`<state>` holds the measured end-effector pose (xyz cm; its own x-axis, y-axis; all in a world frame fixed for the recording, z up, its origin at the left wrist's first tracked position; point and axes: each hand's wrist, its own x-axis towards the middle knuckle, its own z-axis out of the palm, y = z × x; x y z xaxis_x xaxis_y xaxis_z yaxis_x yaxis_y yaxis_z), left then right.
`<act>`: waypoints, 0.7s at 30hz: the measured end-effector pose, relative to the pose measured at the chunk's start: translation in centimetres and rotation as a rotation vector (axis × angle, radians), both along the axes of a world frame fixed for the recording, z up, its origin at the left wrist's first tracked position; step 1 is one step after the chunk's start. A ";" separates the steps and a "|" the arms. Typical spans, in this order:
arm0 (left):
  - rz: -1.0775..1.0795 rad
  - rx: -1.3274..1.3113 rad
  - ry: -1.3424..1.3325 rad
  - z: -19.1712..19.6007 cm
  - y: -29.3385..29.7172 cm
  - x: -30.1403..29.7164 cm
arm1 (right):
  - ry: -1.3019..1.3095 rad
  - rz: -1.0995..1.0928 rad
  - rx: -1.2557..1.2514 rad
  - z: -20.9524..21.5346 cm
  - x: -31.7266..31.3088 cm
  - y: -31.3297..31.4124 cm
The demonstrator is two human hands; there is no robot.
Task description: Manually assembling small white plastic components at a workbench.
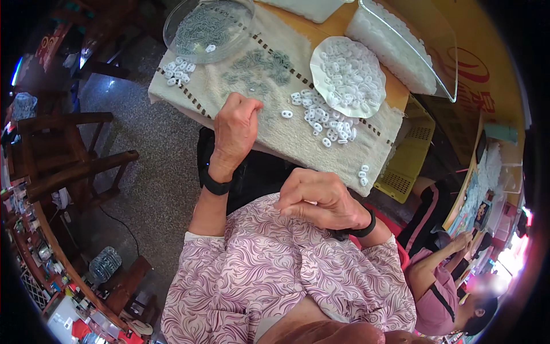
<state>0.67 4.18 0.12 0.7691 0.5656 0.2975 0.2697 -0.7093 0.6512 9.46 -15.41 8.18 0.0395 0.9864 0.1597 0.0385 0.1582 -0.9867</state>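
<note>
Observed left hand (236, 129) raised at the near edge of the cloth (275, 143) on the counter (303, 27), fingers curled inward with thumb against them; unable to tell gripping from merely clenched; observed right hand (321, 198) lower, nearer the body, bent into a pinch, with a whitish spot between the fingers too small to identify; found single white two-holed piece (286, 114) on the cloth, just right of the left hand; noted pile of like pieces (329, 121) beyond the right hand, beside a heaped white plate (315, 66); noted small white cluster (179, 71) beyond and left of the left hand; noted loose grey pieces (278, 66) directly beyond the left hand, near a round clear tub (172, 41) of more.
</note>
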 end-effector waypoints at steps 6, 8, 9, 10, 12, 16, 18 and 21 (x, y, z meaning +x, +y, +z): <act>0.033 0.054 0.027 -0.4 -0.2 0.0 | 0.123 -0.108 -0.265 -1.6 -0.3 -0.3; 0.029 0.066 0.047 -0.3 -0.3 0.3 | -0.009 -0.123 -0.248 -2.3 -0.2 -0.2; 0.004 0.087 0.056 -0.2 -0.4 0.4 | -0.008 -0.126 -0.247 -2.6 -0.2 -0.2; -0.023 0.108 0.066 -0.2 -0.5 0.5 | -0.049 -0.117 -0.225 -2.9 -0.3 -0.1; -0.032 0.137 0.083 -0.4 -0.6 0.5 | -0.090 -0.118 -0.209 -3.5 -0.4 -0.1; -0.031 0.169 0.109 -0.6 -0.4 0.7 | -0.215 -0.100 -0.257 -5.2 -1.5 0.0; -0.040 0.180 0.113 -0.6 -0.3 0.7 | -0.265 -0.111 -0.296 -6.0 -1.8 -0.1; -0.052 0.179 0.105 -0.6 -0.3 0.7 | -0.458 0.013 -0.239 -7.0 -1.7 -0.3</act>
<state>1.35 3.87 -0.43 0.8278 0.4702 0.3060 0.2899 -0.8256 0.4842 7.74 -15.68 1.19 0.0054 0.9974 -0.0719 0.4746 -0.0658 -0.8777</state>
